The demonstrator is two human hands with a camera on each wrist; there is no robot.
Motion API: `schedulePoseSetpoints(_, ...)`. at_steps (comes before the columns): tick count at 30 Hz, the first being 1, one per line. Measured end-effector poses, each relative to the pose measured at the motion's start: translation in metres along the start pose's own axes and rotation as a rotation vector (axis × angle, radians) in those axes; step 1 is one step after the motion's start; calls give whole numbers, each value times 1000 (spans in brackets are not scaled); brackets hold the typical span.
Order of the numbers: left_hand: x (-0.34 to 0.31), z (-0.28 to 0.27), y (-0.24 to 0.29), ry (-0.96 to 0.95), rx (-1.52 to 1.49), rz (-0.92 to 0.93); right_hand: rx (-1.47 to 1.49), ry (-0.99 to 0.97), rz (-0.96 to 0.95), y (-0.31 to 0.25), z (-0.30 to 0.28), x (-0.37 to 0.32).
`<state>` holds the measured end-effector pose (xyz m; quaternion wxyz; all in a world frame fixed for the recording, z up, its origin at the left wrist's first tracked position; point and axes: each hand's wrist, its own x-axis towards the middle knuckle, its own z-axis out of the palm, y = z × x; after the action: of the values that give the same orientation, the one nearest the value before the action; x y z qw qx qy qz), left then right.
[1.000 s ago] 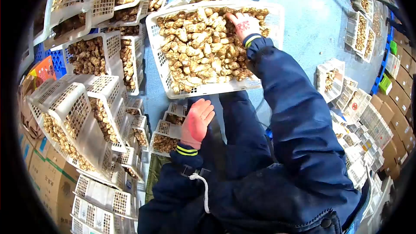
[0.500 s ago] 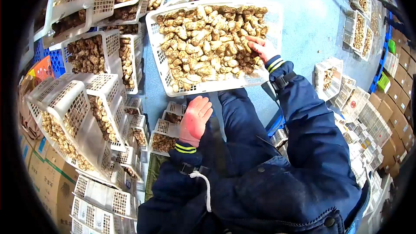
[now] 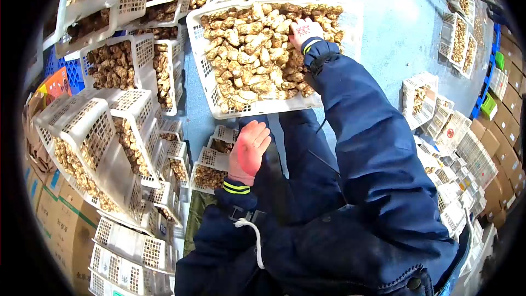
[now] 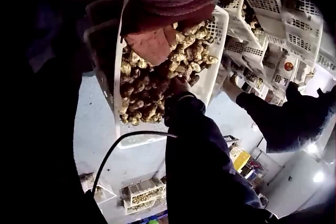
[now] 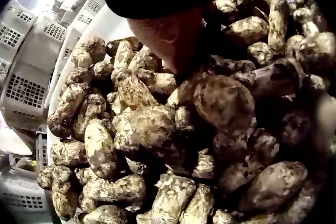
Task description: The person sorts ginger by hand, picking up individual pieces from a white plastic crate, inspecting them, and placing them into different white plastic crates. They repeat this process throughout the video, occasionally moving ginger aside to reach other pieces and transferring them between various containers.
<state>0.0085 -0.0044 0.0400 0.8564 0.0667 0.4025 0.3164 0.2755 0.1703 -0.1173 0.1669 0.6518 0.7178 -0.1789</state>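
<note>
A white crate (image 3: 205, 85) holds a heap of knobbly cream-and-brown mushroom-like pieces (image 3: 255, 46), seen close up in the right wrist view (image 5: 100, 148). The right hand (image 3: 305, 32) reaches down onto the heap right of its middle, fingertips among the pieces; in the right wrist view the hand (image 5: 170, 37) is dark and its fingertips are hidden, so any grip cannot be made out. Below the crate's near edge, the left hand (image 3: 249, 151) is held up with fingers extended together, apart from the pieces and holding nothing. The left wrist view shows part of it (image 4: 152, 45).
Stacked white crates of similar pieces (image 3: 104, 131) rise at the left, above cardboard boxes (image 3: 66, 230). More crates (image 3: 419, 98) stand on the blue floor (image 3: 383, 49) at the right. In the left wrist view, another person's arm (image 4: 278, 119) reaches in from the right.
The right hand has moved from the heap's right side up and left to its upper part since half a second ago. The left hand has barely moved.
</note>
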Motion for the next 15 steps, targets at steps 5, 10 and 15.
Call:
schedulePoseSetpoints(5, -2, -4, 1, 163, -304, -71, 139, -186, 57, 24, -2, -17)
schedulePoseSetpoints(10, 7, 4, 1, 382, -234, -236, 2210, -33, 229, 50, 12, -85)
schedulePoseSetpoints(15, 7, 1, 7, 149, -5, -165, 2769, -136, 72, 27, -15, -90)
